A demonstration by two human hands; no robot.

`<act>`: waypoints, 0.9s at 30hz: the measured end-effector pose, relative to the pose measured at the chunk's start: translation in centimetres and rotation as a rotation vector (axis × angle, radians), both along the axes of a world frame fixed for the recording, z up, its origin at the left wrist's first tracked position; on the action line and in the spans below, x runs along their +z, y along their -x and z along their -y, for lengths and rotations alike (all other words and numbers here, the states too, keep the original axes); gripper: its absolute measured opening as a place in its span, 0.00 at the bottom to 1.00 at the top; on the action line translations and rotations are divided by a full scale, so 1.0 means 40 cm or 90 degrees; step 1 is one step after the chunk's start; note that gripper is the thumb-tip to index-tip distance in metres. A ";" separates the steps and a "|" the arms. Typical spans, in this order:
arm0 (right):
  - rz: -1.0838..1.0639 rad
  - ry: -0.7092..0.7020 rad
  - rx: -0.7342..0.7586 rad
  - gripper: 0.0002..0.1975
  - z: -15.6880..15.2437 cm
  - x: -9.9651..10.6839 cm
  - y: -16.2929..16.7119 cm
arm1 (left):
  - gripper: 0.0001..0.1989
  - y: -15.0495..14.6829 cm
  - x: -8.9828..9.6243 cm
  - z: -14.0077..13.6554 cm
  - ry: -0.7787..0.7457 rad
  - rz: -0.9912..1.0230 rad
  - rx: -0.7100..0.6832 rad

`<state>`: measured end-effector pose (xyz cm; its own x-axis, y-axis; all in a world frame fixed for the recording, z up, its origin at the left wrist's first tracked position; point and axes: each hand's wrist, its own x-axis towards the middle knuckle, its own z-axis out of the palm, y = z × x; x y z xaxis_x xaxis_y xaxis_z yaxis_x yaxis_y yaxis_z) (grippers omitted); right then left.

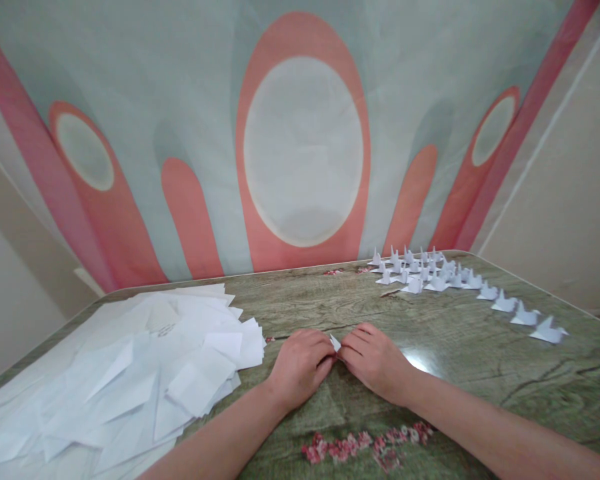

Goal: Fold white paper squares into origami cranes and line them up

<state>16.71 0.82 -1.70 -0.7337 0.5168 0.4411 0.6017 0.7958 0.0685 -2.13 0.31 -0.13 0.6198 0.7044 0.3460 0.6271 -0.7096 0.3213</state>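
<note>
Between my hands is a small piece of folded white paper (335,343), with only a pointed tip showing above the fingers. My left hand (303,363) pinches it from the left, fingers curled and thumb pressed in. From the other side my right hand (373,360) grips the same paper, its fingers bent around it. Both hands are low over the wood-patterned table (305,307), close together. The lower part of the folded paper is hidden by the fingers.
A large heap of loose white paper sheets (125,373) covers the table's left side. Several folded paper cranes (437,273) stand at the back right, with a row reaching down to a nearer crane (549,331). A patterned backdrop (305,147) rises behind the table.
</note>
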 end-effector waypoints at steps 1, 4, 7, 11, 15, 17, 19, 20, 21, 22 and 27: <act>-0.015 0.025 -0.005 0.09 -0.001 0.000 -0.001 | 0.06 0.000 0.000 0.000 0.003 -0.001 -0.001; -0.064 0.113 -0.001 0.07 -0.005 0.005 -0.011 | 0.06 0.002 -0.003 -0.001 0.012 0.006 0.003; -0.117 0.191 0.025 0.06 -0.014 0.008 -0.027 | 0.06 0.004 -0.006 -0.002 0.026 0.017 0.009; -0.193 0.278 0.059 0.04 -0.032 0.007 -0.039 | 0.06 0.005 -0.007 -0.004 0.048 0.036 0.012; -0.234 0.328 0.036 0.04 -0.045 0.006 -0.031 | 0.06 0.002 -0.006 -0.006 0.064 0.063 0.015; -0.243 0.344 0.026 0.06 -0.051 0.004 -0.026 | 0.06 0.000 -0.006 -0.007 0.073 0.077 0.025; -0.246 0.355 0.019 0.07 -0.055 -0.001 -0.023 | 0.05 0.000 -0.005 -0.006 0.083 0.090 0.044; -0.246 0.357 0.016 0.07 -0.057 -0.004 -0.022 | 0.05 -0.001 -0.004 -0.006 0.089 0.096 0.056; -0.245 0.357 0.012 0.07 -0.059 -0.007 -0.021 | 0.05 -0.001 -0.003 -0.006 0.095 0.104 0.067; -0.243 0.355 0.006 0.08 -0.060 -0.009 -0.020 | 0.05 -0.001 -0.002 -0.006 0.102 0.112 0.077; -0.226 0.337 -0.028 0.07 -0.060 -0.011 -0.014 | 0.05 -0.005 -0.004 -0.011 0.132 0.132 0.108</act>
